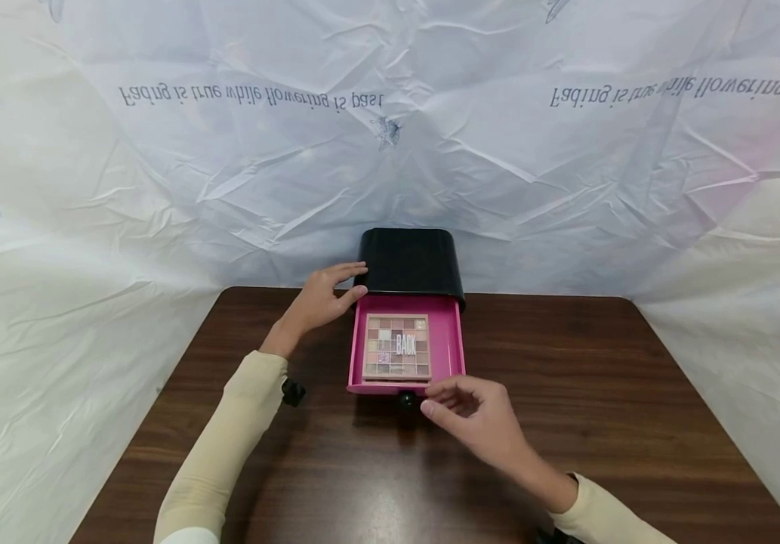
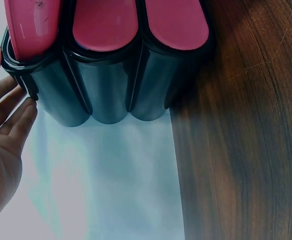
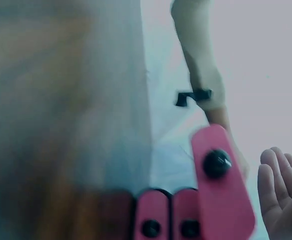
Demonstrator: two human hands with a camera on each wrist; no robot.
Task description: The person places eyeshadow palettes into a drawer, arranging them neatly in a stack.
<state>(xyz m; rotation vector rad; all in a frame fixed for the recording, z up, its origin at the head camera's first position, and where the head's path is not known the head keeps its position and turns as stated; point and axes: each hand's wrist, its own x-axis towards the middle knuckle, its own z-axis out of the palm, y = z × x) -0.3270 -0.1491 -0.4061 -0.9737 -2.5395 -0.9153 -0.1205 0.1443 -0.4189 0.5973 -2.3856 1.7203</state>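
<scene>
A black cabinet stands against the back, its pink top drawer pulled far out. In the drawer lies an eyeshadow palette with a grid of pans and a clear lid lettered "BACK". My left hand rests its fingertips on the cabinet's left side near the top; the left wrist view shows those fingers extended against the black casing. Beside the drawer's round black knob is my right hand, fingers loosely bent near the front right corner. In the right wrist view it holds nothing.
Two lower pink drawers sit inside the casing. The cabinet is on a dark wood table. Right behind it hangs a wrinkled white sheet with printed lettering, which also closes off both sides.
</scene>
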